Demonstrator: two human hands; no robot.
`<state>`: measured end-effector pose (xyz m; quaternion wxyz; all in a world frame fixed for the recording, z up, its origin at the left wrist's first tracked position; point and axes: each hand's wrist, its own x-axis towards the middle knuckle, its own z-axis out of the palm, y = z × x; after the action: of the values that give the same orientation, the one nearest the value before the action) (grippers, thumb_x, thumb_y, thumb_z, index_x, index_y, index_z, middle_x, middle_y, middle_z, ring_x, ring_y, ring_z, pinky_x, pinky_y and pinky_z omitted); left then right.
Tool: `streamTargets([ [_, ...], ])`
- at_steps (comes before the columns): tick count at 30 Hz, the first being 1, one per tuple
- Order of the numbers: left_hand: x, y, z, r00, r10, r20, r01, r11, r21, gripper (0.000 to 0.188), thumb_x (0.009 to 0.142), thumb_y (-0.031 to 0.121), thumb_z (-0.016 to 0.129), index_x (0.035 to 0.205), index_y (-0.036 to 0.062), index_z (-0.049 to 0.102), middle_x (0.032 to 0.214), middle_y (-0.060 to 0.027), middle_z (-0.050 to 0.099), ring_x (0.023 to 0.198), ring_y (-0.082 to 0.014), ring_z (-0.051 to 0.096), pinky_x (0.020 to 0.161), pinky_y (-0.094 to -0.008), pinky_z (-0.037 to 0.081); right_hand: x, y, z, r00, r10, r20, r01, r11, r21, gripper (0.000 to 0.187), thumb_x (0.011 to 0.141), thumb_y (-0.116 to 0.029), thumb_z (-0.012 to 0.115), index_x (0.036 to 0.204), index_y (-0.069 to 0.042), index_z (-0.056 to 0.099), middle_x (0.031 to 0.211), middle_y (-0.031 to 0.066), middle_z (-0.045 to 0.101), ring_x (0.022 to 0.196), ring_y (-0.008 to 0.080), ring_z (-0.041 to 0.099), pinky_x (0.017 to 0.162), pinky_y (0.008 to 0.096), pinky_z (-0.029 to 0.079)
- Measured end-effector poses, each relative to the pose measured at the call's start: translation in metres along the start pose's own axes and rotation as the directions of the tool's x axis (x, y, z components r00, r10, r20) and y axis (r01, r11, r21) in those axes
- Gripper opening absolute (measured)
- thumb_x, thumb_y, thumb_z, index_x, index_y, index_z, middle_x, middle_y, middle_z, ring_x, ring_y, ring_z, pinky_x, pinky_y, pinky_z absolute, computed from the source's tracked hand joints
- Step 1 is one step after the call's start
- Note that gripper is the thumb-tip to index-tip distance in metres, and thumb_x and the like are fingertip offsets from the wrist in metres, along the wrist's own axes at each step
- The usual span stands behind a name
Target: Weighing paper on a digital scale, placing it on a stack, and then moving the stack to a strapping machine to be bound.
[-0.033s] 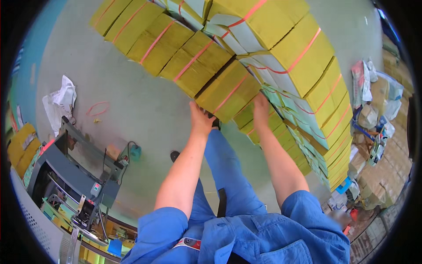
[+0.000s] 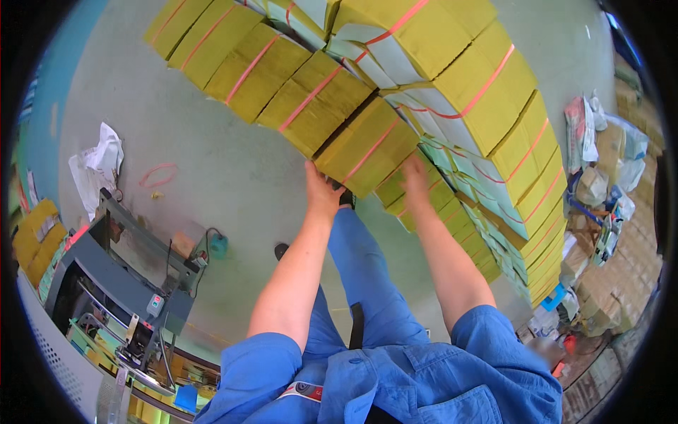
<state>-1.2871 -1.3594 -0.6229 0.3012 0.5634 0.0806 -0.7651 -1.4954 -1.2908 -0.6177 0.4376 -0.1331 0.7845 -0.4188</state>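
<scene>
Yellow bundle [image 2: 368, 147], long axis toward upper right; lies between left hand [image 2: 323, 193] and right hand [image 2: 416, 182]; can't tell if gripped.

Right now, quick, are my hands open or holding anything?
Left hand: at left corner of yellow bundle; grip unclear.
Right hand: beside its right corner; open or closed cannot be told.
</scene>
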Motion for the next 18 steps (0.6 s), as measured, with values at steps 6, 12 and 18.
streamTargets([
  [6, -0.005, 0.013, 0.021, 0.991, 0.117, 0.069, -0.135, 0.885, 0.445, 0.070, 0.094, 0.044, 0.054, 0.148, 0.0135, 0.022, 0.152, -0.0074, 0.028, 0.141, -0.0298, 0.025, 0.103, -0.0625, 0.031, 0.010, 0.007, 0.036, 0.813, 0.515, 0.271, -0.580, 0.678, 0.452, 0.064, 0.088, -0.037, 0.062, 0.143, -0.020, 0.034, 0.140, 0.0091, 0.046, 0.124, 0.0339, 0.046, 0.096, 0.0653, 0.035],
  [12, 0.009, -0.002, 0.010, 0.983, 0.130, 0.128, -0.171, 0.903, 0.395, 0.062, 0.096, 0.039, 0.053, 0.145, 0.0119, 0.026, 0.146, -0.0118, 0.036, 0.133, -0.0296, 0.038, 0.093, -0.0516, 0.045, 0.001, 0.025, 0.041, 0.857, 0.495, 0.145, -0.515, 0.800, 0.310, 0.052, 0.087, -0.031, 0.063, 0.133, -0.015, 0.041, 0.132, 0.0067, 0.050, 0.117, 0.0308, 0.051, 0.088, 0.0611, 0.044],
  [18, 0.036, 0.001, -0.014, 0.925, 0.371, -0.082, -0.287, 0.824, 0.489, 0.064, 0.093, 0.032, 0.058, 0.140, -0.0001, 0.031, 0.137, -0.0192, 0.046, 0.125, -0.0302, 0.046, 0.091, -0.0435, 0.046, -0.011, 0.025, 0.055, 0.857, 0.475, 0.200, -0.502, 0.858, 0.112, 0.051, 0.090, -0.024, 0.061, 0.133, -0.011, 0.037, 0.129, 0.0095, 0.050, 0.114, 0.0312, 0.053, 0.094, 0.0534, 0.044],
])
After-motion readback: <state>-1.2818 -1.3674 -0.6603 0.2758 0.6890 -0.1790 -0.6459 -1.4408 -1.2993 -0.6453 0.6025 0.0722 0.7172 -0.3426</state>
